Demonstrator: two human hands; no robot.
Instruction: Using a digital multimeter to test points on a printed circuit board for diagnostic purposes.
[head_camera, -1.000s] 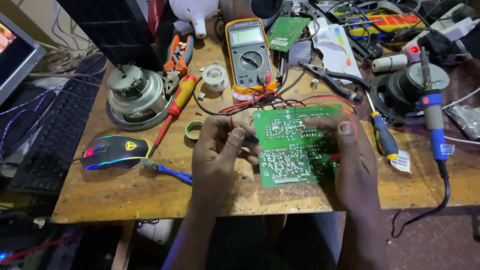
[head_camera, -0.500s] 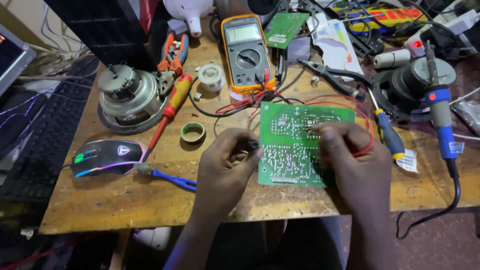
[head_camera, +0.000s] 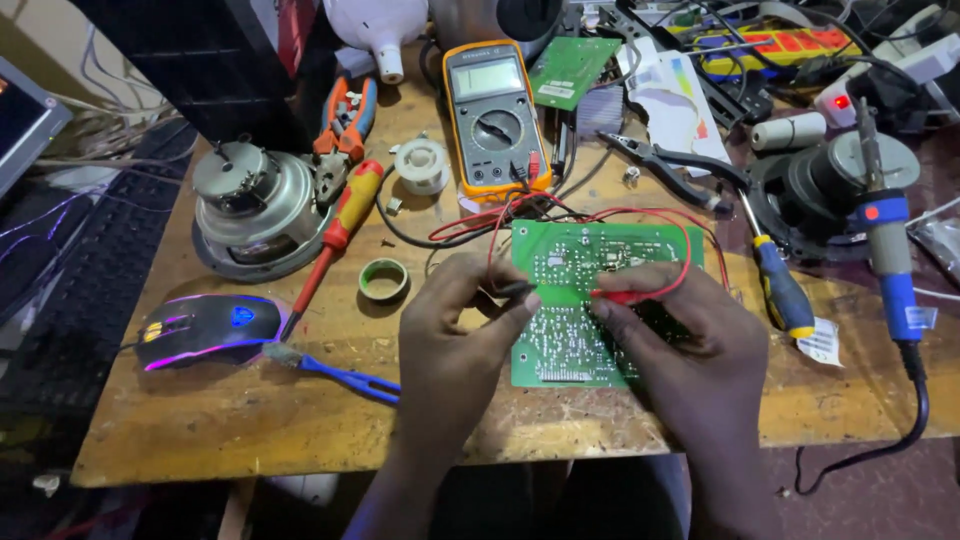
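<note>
Green rectangular circuit board (head_camera: 590, 300) flat on worn wooden bench (head_camera: 250, 420), solder side up. Left hand (head_camera: 455, 335) pinches black meter probe (head_camera: 512, 289) on board's left edge; right hand (head_camera: 680, 340) pinches red probe (head_camera: 625, 295) mid-board. Yellow multimeter (head_camera: 495, 120) behind

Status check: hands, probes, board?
Left hand pinches black probe; right hand pinches red probe. Both tips on green circuit board. Leads loop over board.

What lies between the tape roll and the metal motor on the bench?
In the head view, a red-and-yellow screwdriver lies slantwise between the green tape roll and the motor.
</note>
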